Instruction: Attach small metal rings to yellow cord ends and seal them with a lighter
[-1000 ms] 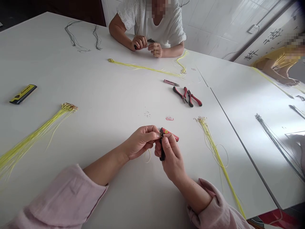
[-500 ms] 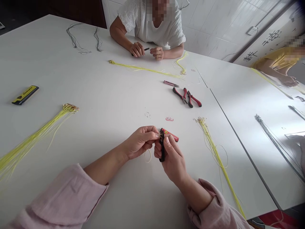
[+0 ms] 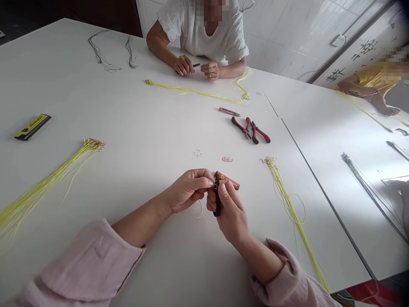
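My left hand (image 3: 191,189) is closed in a pinch at the edge of a slim black hand tool (image 3: 217,200). A thin yellow fishing line (image 3: 201,209) loops down below its fingers. My right hand (image 3: 231,211) wraps round the black tool, its thumb pressed near the upper part. A small golden fish hook (image 3: 215,185) shows at the tool between the two hands, partly covered by fingers. Just behind my right hand lies a red case (image 3: 229,181) with a yellow badge, its near side hidden.
Bundles of yellow lines with golden hooks lie left (image 3: 70,166) and right (image 3: 284,192). Two red-black pliers (image 3: 251,130) and a pink-handled cutter (image 3: 229,111) lie ahead. A yellow-black case (image 3: 33,127) sits far left. A co-worker (image 3: 198,47) sits opposite; another person (image 3: 373,85) is at right.
My hands hold almost the same pose, with only a slight shift at the fingers. The arms of the person at the far right have moved.
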Demonstrator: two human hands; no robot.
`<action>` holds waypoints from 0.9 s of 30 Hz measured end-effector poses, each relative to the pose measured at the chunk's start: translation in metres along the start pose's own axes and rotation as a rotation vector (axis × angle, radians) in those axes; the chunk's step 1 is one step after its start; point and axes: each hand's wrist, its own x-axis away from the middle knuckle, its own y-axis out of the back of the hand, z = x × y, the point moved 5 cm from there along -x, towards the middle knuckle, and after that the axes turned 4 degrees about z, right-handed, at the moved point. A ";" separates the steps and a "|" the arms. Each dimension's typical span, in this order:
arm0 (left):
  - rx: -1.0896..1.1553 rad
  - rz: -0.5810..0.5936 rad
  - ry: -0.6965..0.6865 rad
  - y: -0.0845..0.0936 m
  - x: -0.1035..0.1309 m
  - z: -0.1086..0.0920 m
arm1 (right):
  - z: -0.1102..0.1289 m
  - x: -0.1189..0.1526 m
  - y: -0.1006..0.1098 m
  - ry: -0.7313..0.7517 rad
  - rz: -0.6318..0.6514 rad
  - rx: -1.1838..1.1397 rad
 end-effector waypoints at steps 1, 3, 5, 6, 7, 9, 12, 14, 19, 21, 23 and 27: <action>-0.001 0.000 -0.001 0.000 0.000 0.000 | 0.000 0.000 0.000 -0.009 0.000 -0.011; 0.000 0.000 -0.002 0.000 0.000 0.001 | 0.001 0.000 -0.001 -0.019 0.001 -0.019; 0.000 -0.002 -0.002 0.001 0.000 0.001 | 0.001 0.001 0.000 -0.015 0.005 -0.004; 0.000 -0.001 -0.003 0.000 0.000 0.000 | 0.001 0.001 0.000 -0.011 0.007 0.009; 0.001 0.001 -0.003 0.000 0.000 0.000 | 0.001 0.001 0.000 -0.006 0.007 0.025; 0.006 0.005 -0.004 0.000 -0.001 0.000 | 0.000 0.000 0.002 0.002 0.001 0.056; 0.019 0.006 -0.004 0.000 -0.001 0.000 | -0.002 0.000 0.002 0.012 -0.007 0.072; 0.023 0.005 -0.001 0.000 -0.001 0.000 | -0.003 0.000 0.002 0.016 -0.007 0.059; 0.008 0.000 0.003 0.000 0.000 0.000 | -0.001 0.001 -0.001 0.002 -0.002 0.015; 0.002 -0.004 0.003 0.000 0.000 -0.001 | 0.000 0.001 -0.001 -0.008 -0.008 0.016; 0.005 -0.006 0.003 0.000 -0.001 -0.001 | 0.000 0.001 -0.001 -0.009 -0.014 0.027; 0.007 -0.008 0.005 0.000 -0.001 -0.001 | 0.000 0.000 0.000 -0.005 -0.015 0.044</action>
